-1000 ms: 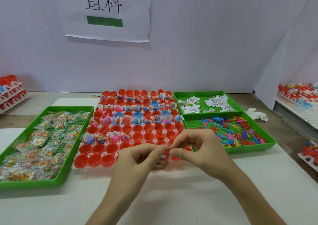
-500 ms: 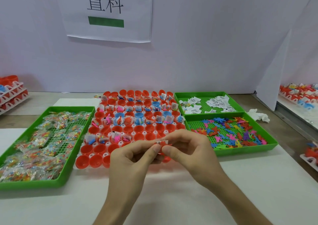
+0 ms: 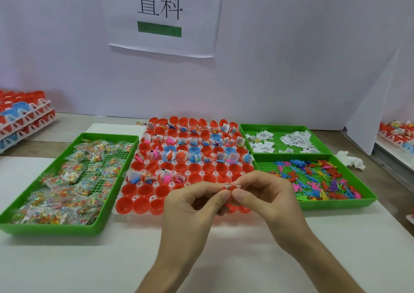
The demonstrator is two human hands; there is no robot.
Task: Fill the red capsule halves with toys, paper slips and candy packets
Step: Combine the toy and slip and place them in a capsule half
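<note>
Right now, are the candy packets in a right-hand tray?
No, the candy packets lie in the left tray; slips and toys lie on the right.

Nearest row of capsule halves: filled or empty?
Empty where visible: capsule halves beside the left hand show bare red insides. Rest of row is behind it and the right hand: cannot tell.

The capsule halves (image 3: 145, 196) are red, with a few blue halves (image 3: 194, 150), in a white rack (image 3: 153, 197). The trays (image 3: 56, 229) are green with a grid of little holes. The candy packets (image 3: 67, 180) are clear with many-coloured bits. The paper slips (image 3: 293, 139) are white with black print. The toys (image 3: 313, 178) are red, blue, pink and purple. The small piece (image 3: 229, 187) is red and white. The tabletop (image 3: 89, 259) is white.
</note>
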